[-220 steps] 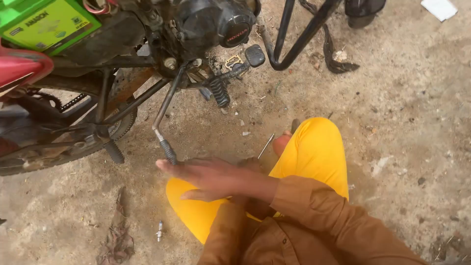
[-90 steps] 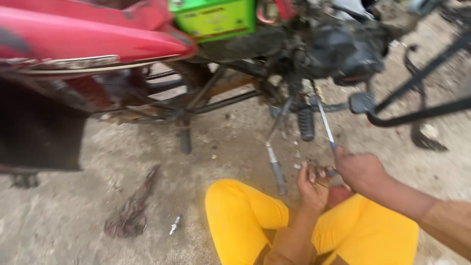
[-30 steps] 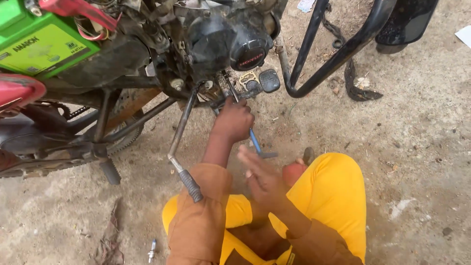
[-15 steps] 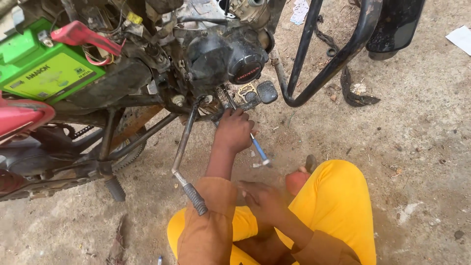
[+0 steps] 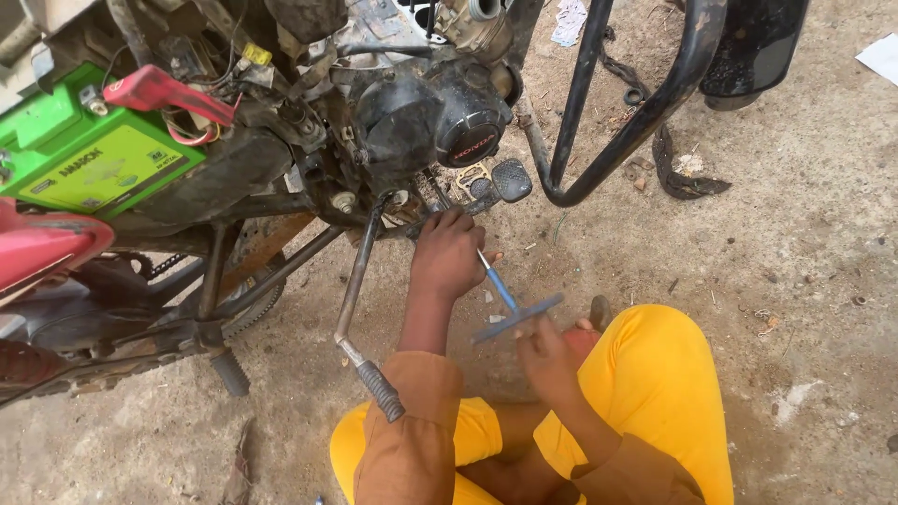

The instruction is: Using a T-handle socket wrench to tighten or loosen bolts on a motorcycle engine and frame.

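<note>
I crouch in yellow trousers and brown sleeves beside a motorcycle engine [image 5: 430, 112]. My left hand [image 5: 449, 254] reaches up under the black engine case and is closed around the upper end of a blue T-handle wrench [image 5: 502, 295]. The tip of the wrench is hidden behind that hand. My right hand [image 5: 549, 360] sits just below the wrench's crossbar [image 5: 519, 318], with its fingers touching the bar.
A green battery [image 5: 94, 159] and red bodywork [image 5: 42, 248] are at the left. The kick-start lever [image 5: 360, 313] hangs beside my left arm. A black crash bar [image 5: 645, 103], a foot peg [image 5: 512, 178] and a tyre [image 5: 758, 42] stand beyond, on dirty concrete with chain scraps [image 5: 687, 182].
My right hand has risen from my lap to the wrench's crossbar. My left hand stays at the engine on the wrench shaft. The view has shifted slightly.
</note>
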